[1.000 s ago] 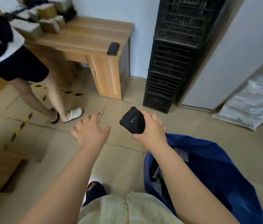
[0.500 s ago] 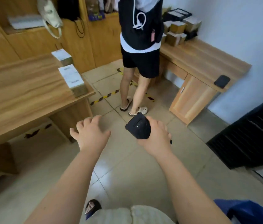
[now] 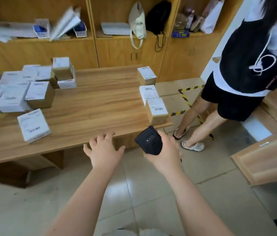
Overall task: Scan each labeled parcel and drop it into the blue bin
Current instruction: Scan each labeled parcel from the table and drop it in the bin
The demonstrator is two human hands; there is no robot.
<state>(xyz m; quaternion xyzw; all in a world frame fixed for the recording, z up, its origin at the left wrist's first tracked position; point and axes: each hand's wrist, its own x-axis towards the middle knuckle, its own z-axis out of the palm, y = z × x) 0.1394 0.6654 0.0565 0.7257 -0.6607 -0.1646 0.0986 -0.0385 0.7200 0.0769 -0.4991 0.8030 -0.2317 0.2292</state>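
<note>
My right hand (image 3: 165,151) grips a black handheld scanner (image 3: 149,140) just below the front edge of a wooden table (image 3: 93,106). My left hand (image 3: 103,150) is empty, fingers spread, reaching toward that edge. Labeled parcels lie on the table: one white-labeled box (image 3: 33,125) near the front left, a stack of several (image 3: 15,89) at the far left, and three boxes along the right edge, the nearest (image 3: 156,110) just above the scanner. The blue bin is out of view.
A person (image 3: 246,68) in a black vest and shorts stands at the right, beside a second wooden desk (image 3: 267,159). Wooden shelves and cabinets (image 3: 117,46) with bags and papers line the back wall. Yellow-black tape (image 3: 185,96) marks the tiled floor.
My view has swung left from the blue bin and black crates to the parcel table. Both hands kept their pose, the right still holding the scanner, the left still empty.
</note>
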